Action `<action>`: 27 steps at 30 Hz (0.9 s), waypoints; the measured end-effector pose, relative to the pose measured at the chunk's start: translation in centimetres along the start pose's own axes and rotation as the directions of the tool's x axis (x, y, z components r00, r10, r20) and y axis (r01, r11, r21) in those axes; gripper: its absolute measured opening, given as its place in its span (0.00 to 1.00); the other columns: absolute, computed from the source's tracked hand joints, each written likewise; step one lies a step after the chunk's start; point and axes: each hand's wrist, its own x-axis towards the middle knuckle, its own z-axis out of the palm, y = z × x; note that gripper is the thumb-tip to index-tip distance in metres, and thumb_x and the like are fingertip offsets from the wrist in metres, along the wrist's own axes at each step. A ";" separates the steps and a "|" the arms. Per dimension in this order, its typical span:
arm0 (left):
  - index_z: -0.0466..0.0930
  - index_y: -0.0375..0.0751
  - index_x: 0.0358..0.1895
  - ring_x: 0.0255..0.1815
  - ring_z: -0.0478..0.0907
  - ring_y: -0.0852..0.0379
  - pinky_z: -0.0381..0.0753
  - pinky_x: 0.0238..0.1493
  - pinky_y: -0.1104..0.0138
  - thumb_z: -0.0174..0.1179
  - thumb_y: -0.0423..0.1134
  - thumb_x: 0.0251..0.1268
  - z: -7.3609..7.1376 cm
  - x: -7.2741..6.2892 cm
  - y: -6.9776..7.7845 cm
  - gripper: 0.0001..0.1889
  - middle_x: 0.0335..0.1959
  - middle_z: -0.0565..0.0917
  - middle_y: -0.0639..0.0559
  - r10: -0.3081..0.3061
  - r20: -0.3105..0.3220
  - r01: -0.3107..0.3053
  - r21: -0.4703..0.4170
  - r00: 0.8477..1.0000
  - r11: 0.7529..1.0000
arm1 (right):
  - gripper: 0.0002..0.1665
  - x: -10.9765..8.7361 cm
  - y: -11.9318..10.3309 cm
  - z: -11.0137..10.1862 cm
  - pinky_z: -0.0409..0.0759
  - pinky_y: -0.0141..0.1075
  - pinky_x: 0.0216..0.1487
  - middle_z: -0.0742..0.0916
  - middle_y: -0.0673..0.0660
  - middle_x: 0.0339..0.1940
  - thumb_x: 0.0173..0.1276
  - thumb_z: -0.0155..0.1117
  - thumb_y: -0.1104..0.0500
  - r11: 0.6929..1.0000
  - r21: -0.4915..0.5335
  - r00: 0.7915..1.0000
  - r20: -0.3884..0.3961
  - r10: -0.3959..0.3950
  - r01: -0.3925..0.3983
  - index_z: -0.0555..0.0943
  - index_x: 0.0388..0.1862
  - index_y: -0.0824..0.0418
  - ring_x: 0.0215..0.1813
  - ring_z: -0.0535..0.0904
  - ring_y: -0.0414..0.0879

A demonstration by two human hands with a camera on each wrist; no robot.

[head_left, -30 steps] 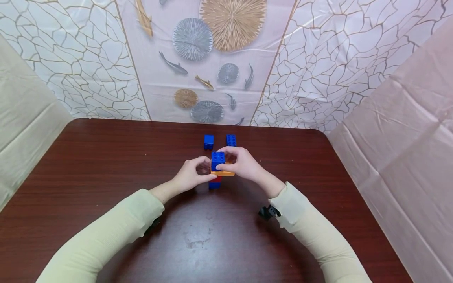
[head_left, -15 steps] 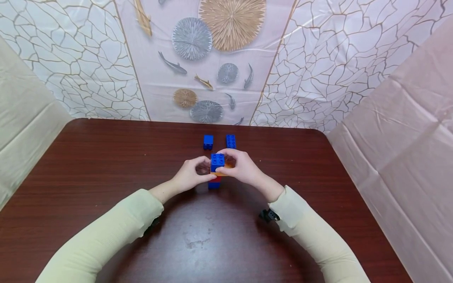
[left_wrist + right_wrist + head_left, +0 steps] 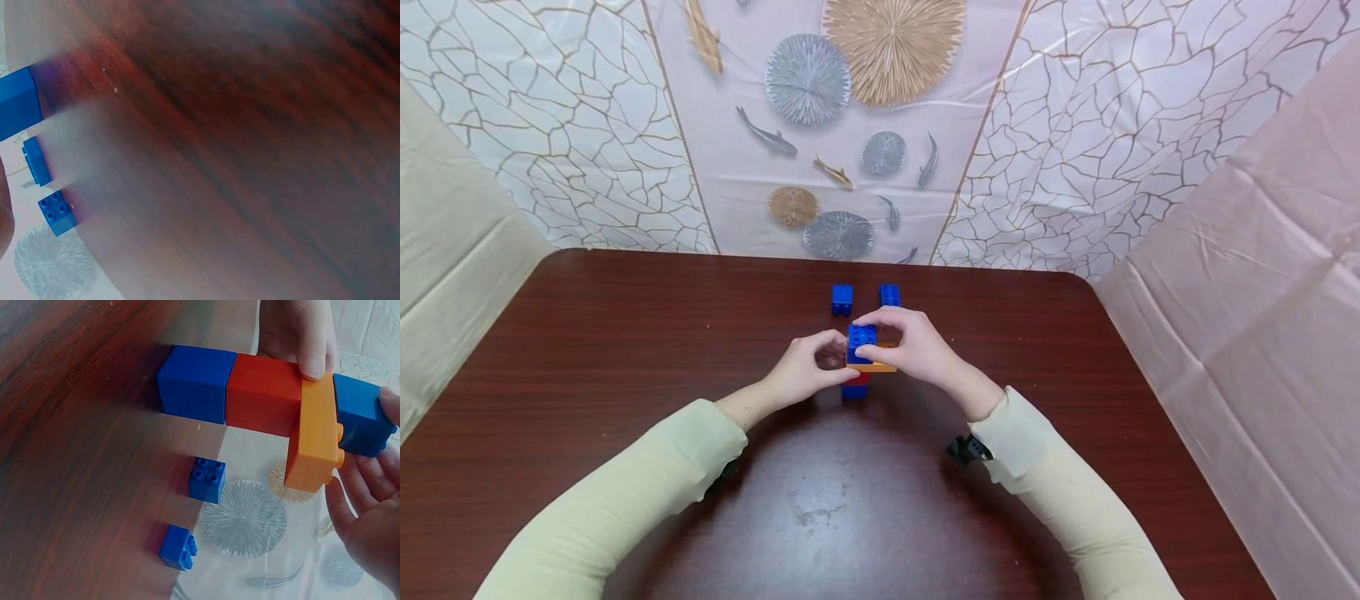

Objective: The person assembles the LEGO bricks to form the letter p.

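Broadly seen, the patterned cloth (image 3: 1075,100) takes the largest part, hanging at 12 o'clock behind the table (image 3: 625,333), whose dark reddish-brown top bears everything below. Next come the pale sleeves (image 3: 610,492), which enter from about 8 and 4 o'clock.

The left hand (image 3: 801,367) is at 9 o'clock of the brick tower (image 3: 262,394) and grips it at the orange brick (image 3: 315,447); its thumb lies on the orange edge. The right hand (image 3: 921,346), at 3 o'clock, holds the upper blue brick (image 3: 861,336) between thumb and fingers.

The brick tower stands upright on the table, between both hands. The orange brick is long and projects toward 3 o'clock, with some studs uncovered. Under it is the red brick (image 3: 262,384), and lowest is the bottom blue brick (image 3: 195,384). The upper blue brick sits over the orange one; whether it is fully pressed down, I cannot tell.

Smallest to the eye, two loose blue bricks remain well apart from each other: the side-lying brick (image 3: 842,298) at 11 o'clock of the tower, its studs facing 6 o'clock, and the studs-up brick (image 3: 890,294) at 1 o'clock.
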 end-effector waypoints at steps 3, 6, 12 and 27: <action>0.77 0.41 0.44 0.40 0.81 0.55 0.82 0.47 0.62 0.68 0.39 0.54 -0.1 0.0 0.1 0.15 0.40 0.84 0.48 -0.007 0.003 0.007 0.001 1.000 1.000 | 0.20 0.2 -0.1 -0.1 0.77 0.47 0.56 0.86 0.57 0.45 0.56 0.71 0.58 1.000 -0.013 1.000 0.013 0.006 -0.006 0.82 0.49 0.62 0.50 0.79 0.49; 0.77 0.41 0.44 0.40 0.81 0.55 0.81 0.47 0.63 0.68 0.39 0.54 -0.1 -0.1 0.1 0.15 0.40 0.85 0.48 -0.015 0.009 0.015 0.000 1.000 1.000 | 0.20 0.4 -0.1 -0.1 0.77 0.47 0.56 0.87 0.57 0.44 0.56 0.71 0.58 1.000 -0.017 1.000 0.025 0.017 -0.017 0.82 0.48 0.62 0.49 0.80 0.49; 0.78 0.40 0.44 0.40 0.81 0.55 0.82 0.47 0.62 0.68 0.39 0.54 0.0 -0.1 0.1 0.15 0.39 0.85 0.47 -0.008 0.007 0.008 -0.003 1.000 1.000 | 0.21 0.1 0.2 -0.3 0.77 0.46 0.56 0.86 0.56 0.48 0.58 0.70 0.57 0.996 0.035 0.995 0.048 0.083 -0.085 0.81 0.51 0.60 0.52 0.79 0.49; 0.77 0.42 0.43 0.41 0.81 0.55 0.81 0.48 0.62 0.68 0.40 0.53 0.0 0.0 0.1 0.15 0.40 0.85 0.48 -0.026 0.016 0.026 -0.008 1.000 1.000 | 0.21 -0.2 0.8 -1.6 0.76 0.51 0.56 0.85 0.59 0.48 0.60 0.68 0.58 0.987 0.109 0.990 0.087 0.112 -0.121 0.80 0.52 0.61 0.53 0.77 0.55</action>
